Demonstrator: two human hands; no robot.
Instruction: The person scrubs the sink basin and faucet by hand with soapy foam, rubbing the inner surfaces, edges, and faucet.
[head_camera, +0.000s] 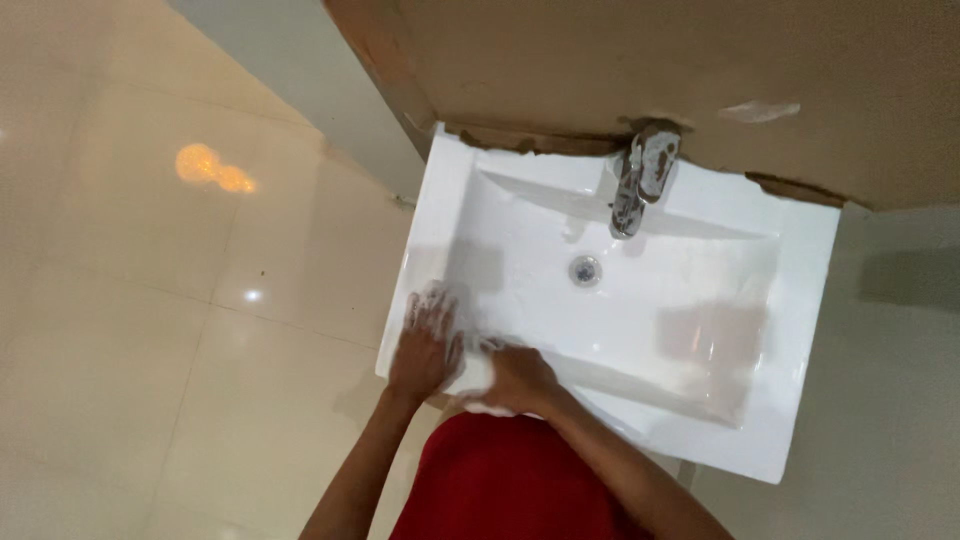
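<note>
**Soapy hands at the white sink**

The left hand (428, 340) is lying open and flat, fingers spread, on the near left rim of the white sink (790, 300), with white lather covering its fingers. Just to its right, the right hand (515, 378) is curling loosely on the same front edge, and foam is showing under and beside it; whether it is gripping anything cannot be told. The basin beyond the hands is looking wet and glossy, holding only a round metal drain (585, 269). Farther beyond them, a chrome tap (640, 180) is standing at the back edge. Left of the left hand, pale floor tiles (150, 300) are shining.
</note>
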